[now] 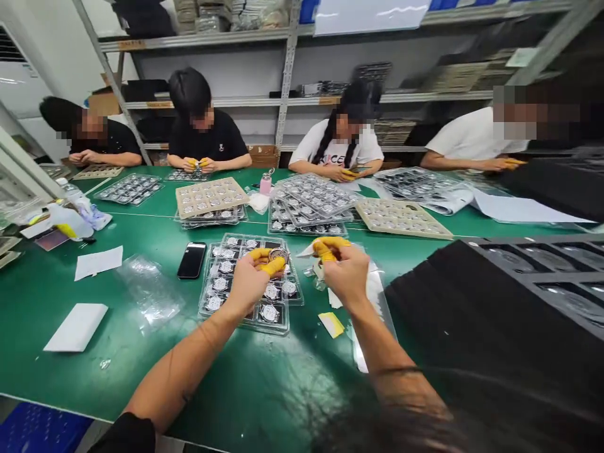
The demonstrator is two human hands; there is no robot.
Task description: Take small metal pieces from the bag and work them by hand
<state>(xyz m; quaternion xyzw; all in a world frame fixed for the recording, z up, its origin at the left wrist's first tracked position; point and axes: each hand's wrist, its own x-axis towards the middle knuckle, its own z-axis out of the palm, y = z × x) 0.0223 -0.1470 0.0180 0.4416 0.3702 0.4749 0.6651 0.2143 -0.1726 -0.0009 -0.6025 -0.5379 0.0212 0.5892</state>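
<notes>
two hands are held apart, with a narrow gap between them, above a green bench mat (56, 371), the fingers sheathed in yellow finger cots (272, 266). a round silver-toned metal piece (279, 255) is pinched by the left hand (250, 283), just above a clear blister tray (246, 325) filled with similar round silver pieces. the right hand (346, 275) is closed on something too small to be made out, beside a clear plastic bag (372, 314) and a yellow-and-white slip (331, 324). a black smartphone (191, 260) is laid just left of the tray, and a loose plastic sleeve (148, 292) and a white card (75, 327) lie farther left. a black foam tray (434, 314) is set at the right. beyond the hands, beige card trays (211, 197) and stacked clear trays (314, 196) are spread near a pink bottle (266, 184). four co-workers (198, 126) are seated across the bench, backed by metal shelving (289, 63). the lower right of the view is partly blocked by the person's own dark hair (391, 425).
</notes>
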